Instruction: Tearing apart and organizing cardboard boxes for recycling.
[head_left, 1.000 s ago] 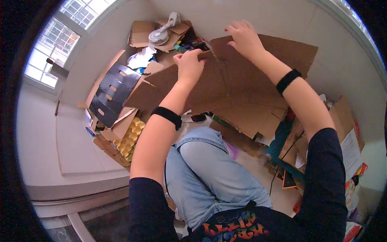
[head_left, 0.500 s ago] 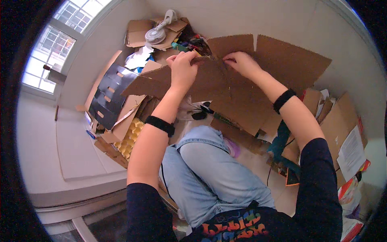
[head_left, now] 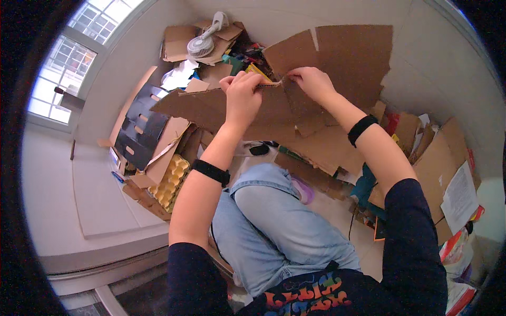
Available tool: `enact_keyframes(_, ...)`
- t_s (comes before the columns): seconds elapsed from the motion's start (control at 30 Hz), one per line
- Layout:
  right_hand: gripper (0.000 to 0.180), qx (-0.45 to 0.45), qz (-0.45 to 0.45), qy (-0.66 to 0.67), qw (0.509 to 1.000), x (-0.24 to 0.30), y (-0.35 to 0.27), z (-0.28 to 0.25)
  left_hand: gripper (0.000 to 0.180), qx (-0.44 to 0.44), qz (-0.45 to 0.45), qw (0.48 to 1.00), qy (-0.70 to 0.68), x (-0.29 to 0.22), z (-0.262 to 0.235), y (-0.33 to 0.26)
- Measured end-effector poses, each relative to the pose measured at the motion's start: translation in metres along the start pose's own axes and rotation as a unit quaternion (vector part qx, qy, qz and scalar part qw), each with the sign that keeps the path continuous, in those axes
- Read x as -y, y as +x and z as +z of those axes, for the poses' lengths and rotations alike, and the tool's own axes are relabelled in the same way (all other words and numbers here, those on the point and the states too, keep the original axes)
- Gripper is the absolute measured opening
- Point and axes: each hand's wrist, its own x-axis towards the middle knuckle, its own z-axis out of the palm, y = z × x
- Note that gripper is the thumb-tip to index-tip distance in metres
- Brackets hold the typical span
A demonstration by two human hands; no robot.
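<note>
while l hand (head_left: pixel 243 102) grips cardbd (head_left: pixel 353 60) – r hand (head_left: pixel 313 86) pinches it

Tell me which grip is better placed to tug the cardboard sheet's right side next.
Probably your right grip: it is nearer that side of the brown cardboard sheet, while your left grip holds the edge farther left.

One cardboard sheet (head_left: pixel 353 63); at it, one left hand (head_left: pixel 243 100) and one right hand (head_left: pixel 316 85); below it, two black wristbands (head_left: pixel 210 171); beyond it, one portable fan (head_left: pixel 201 47); left of it, one black panel (head_left: pixel 147 135) with four slots (head_left: pixel 142 117), one egg tray (head_left: pixel 172 181).
</note>
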Motion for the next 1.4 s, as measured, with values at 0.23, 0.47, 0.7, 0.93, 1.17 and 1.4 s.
enact_keyframes(0.23,0.018,0.039,0.014,0.025,0.999,-0.028,-0.006,0.012,0.015,0.005,-0.023,1.000,-0.007,0.005,-0.006,-0.014)
enact_keyframes(0.47,0.023,0.116,0.005,-0.001,0.993,-0.010,-0.005,0.014,0.015,-0.027,-0.036,0.999,0.010,0.015,0.000,-0.017)
enact_keyframes(0.7,0.062,-0.191,-0.332,-0.199,0.902,0.033,0.009,-0.035,0.014,-0.035,-0.027,0.999,0.009,0.012,-0.005,-0.016)
enact_keyframes(0.93,0.061,-0.135,-0.333,-0.330,0.873,0.027,0.058,-0.026,0.015,-0.029,-0.003,1.000,-0.007,0.003,-0.001,-0.014)
enact_keyframes(1.17,0.059,-0.101,-0.305,-0.336,0.886,0.025,0.055,-0.029,0.016,-0.011,-0.023,1.000,0.014,0.001,-0.006,-0.022)
enact_keyframes(1.4,0.061,-0.155,-0.293,-0.334,0.882,0.022,0.049,-0.032,0.017,-0.014,0.002,1.000,0.007,-0.012,-0.007,-0.023)
